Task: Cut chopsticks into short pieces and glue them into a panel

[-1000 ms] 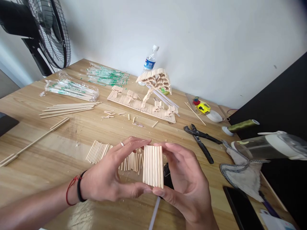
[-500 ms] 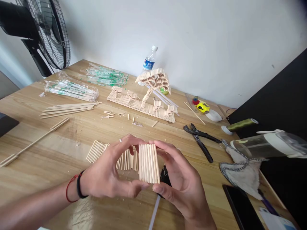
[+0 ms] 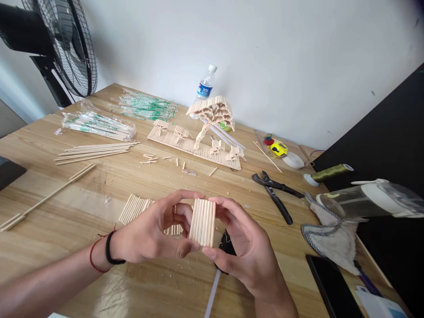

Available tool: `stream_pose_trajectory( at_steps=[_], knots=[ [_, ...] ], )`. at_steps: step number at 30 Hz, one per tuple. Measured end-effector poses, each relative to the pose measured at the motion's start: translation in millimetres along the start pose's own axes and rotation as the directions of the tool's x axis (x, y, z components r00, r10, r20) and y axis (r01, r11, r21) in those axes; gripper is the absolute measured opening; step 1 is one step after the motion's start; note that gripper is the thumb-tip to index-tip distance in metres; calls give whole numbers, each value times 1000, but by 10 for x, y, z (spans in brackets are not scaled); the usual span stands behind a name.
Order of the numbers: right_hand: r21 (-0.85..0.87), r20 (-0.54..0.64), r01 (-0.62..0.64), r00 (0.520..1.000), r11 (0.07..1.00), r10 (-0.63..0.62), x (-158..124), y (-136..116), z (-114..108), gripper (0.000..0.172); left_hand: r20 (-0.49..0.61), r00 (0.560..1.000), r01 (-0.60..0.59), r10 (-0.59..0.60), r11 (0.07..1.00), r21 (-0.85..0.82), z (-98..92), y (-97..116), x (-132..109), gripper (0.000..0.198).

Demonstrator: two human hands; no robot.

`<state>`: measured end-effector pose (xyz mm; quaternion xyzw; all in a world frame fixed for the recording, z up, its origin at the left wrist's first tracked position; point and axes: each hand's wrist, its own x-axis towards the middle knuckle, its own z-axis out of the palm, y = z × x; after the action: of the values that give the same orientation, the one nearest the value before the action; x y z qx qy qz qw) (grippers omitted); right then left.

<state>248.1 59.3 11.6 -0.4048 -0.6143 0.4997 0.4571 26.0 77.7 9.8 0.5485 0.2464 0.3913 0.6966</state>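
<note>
A small panel of pale wooden sticks [image 3: 202, 222] is held up between both hands, its sticks side by side. My left hand [image 3: 159, 229] grips its left side with thumb below and fingers above. On the right side, my right hand [image 3: 247, 240] pinches it by the top and bottom edges. Behind my left hand lies a ribbed row of short sticks [image 3: 134, 208] on the table, partly hidden. A black tool with a white glue stick [image 3: 226, 251] lies under my right hand, mostly covered.
A stick-built model [image 3: 198, 143] stands farther back near a water bottle [image 3: 205, 85]. Bagged sticks [image 3: 99, 123] and loose long sticks [image 3: 94, 151] lie left. Pliers [image 3: 274, 194], a yellow tape measure [image 3: 278, 149], a cloth [image 3: 331, 236] and a phone [image 3: 333, 287] are right.
Both hands have tilted the stick panel slightly and shifted it a little left and up at its lower edge. The left hand's fingers now cover more of the row behind.
</note>
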Motion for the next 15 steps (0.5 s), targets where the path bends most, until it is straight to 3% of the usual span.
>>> stream_pose_trajectory(
  at_steps=[3,15],
  knots=[
    [-17,-11,4,1000,1000,-4,-4,24,0,66,-12,999,30,-31,998,-54,-21,-22,1,75],
    [-19,83,-45,995,999,47,2,-58,-7,70,-32,997,75,-73,994,75,-63,33,10,72]
  ],
)
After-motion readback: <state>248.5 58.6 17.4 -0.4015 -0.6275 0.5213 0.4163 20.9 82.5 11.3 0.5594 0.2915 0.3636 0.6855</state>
